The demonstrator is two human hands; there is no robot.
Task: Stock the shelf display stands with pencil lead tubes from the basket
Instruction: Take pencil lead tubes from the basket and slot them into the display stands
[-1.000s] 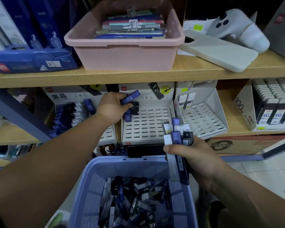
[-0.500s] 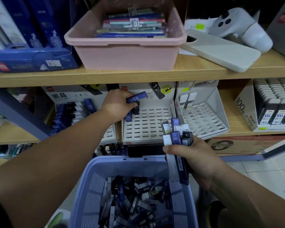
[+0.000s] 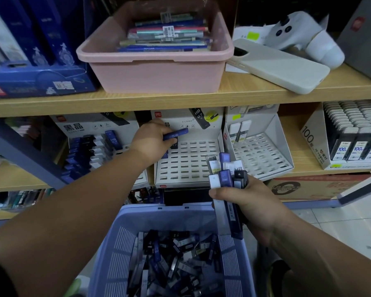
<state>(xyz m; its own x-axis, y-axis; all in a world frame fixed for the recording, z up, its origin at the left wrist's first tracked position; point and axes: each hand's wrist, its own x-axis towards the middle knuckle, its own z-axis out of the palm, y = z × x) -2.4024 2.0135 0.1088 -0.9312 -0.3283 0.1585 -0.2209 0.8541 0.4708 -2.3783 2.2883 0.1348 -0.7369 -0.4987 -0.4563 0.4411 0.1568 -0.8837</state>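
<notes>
Left hand [image 3: 151,142], tube [image 3: 176,133] at stand [image 3: 193,168]; right hand [image 3: 251,202], bundle [image 3: 225,179] by tube-filled basket [image 3: 169,213].

I see a wooden shelf [image 3: 244,96] with a pink tub [image 3: 156,76] on it, and flat books [image 3: 165,35] stacked inside. A grey phone case [image 3: 276,67] lies just right of the tub, with a white gadget [image 3: 304,33] behind it. A blue box [image 3: 36,82] sits to the tub's left.

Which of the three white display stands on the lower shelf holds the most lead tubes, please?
The leftmost stand, packed with rows; the middle stand and right stand are nearly bare.
</notes>
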